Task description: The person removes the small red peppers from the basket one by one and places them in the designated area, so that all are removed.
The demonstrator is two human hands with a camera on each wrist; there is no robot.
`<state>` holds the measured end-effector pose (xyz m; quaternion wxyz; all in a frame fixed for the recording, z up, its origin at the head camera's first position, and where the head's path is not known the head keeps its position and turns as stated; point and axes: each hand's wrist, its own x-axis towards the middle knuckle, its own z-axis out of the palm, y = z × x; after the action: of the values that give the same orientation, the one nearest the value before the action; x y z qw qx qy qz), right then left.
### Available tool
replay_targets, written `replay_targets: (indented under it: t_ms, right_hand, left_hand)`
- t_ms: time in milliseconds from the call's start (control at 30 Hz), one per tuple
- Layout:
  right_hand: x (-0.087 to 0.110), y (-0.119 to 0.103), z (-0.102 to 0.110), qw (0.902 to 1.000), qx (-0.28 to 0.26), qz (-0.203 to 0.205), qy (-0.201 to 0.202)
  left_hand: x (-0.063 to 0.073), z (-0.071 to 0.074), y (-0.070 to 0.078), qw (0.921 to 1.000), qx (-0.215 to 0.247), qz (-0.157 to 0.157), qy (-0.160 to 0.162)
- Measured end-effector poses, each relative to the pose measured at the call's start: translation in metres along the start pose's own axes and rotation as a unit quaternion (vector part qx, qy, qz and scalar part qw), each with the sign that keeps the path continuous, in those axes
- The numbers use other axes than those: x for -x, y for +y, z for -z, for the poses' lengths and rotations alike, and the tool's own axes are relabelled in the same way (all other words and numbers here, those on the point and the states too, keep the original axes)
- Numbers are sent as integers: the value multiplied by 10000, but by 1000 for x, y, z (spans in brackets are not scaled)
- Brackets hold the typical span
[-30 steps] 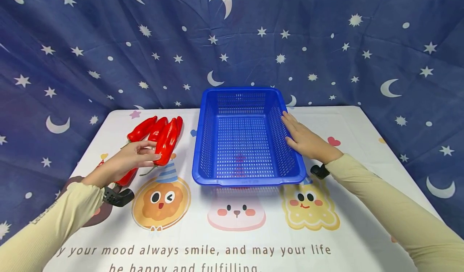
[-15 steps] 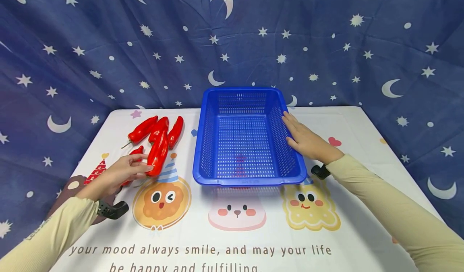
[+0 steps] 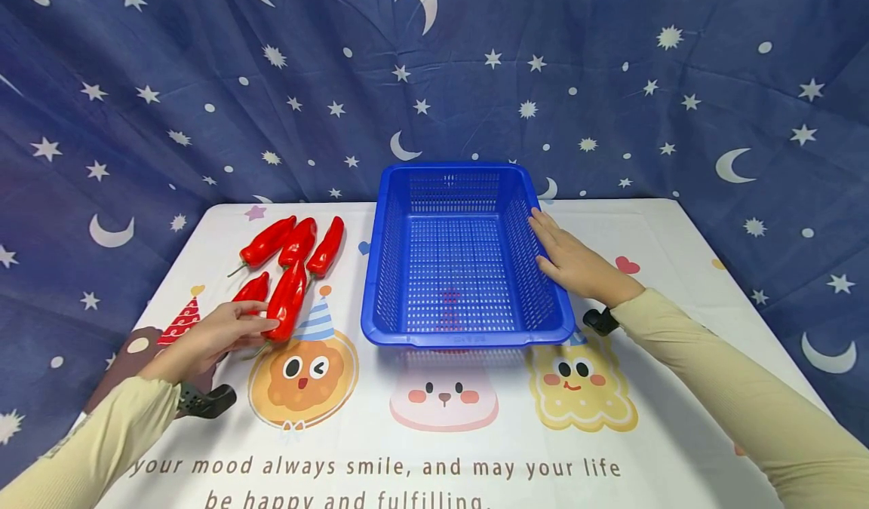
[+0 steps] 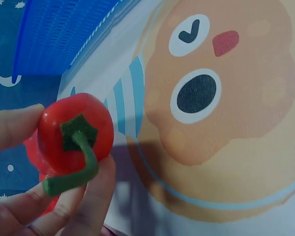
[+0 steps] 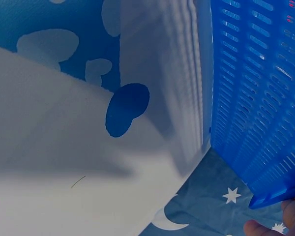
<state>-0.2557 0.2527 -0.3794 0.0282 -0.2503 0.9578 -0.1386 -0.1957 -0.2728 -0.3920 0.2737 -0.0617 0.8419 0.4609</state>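
My left hand (image 3: 216,334) pinches a red chili pepper (image 3: 287,302) near its stem end, low over the table's left side. In the left wrist view the green stem (image 4: 92,166) faces the camera, with thumb and fingers on either side of the red body (image 4: 102,115). Around it lie more red peppers: one (image 3: 253,289) partly behind the hand, and others (image 3: 268,243) (image 3: 298,242) (image 3: 327,247) farther back. My right hand (image 3: 577,264) rests with straight fingers on the right rim of a blue perforated basket (image 3: 468,339); only fingertips (image 5: 292,212) show at the rim in the right wrist view.
A white tablecloth (image 3: 434,456) printed with cartoon faces and lettering covers the table. Behind its back edge hangs a dark blue curtain (image 3: 468,94) with moons and stars. The basket stands mid-table, right of the peppers.
My left hand has drawn the pepper toward me, down and left, away from the group, uncovering the peppers behind it. The right hand and basket have stayed put.
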Motion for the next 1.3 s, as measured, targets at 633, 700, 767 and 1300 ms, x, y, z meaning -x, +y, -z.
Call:
replay_targets:
  t_ms: [633,700,767,1300]
  right_hand:
    - [0,0,1,10000,-2,-82,-49]
    - [-1,0,1,9999,2,-89,-60]
    - [-1,1,1,9999,-2,-97,-66]
    - [-1,0,0,10000,-68,-26,-33]
  left_hand:
    - [5,9,-6,9991,-162,385,-18]
    - [5,8,-6,9992,-191,360,-18]
    - [5,8,-6,9992,-227,338,3]
    - [1,2,-1,9968,-722,318,120]
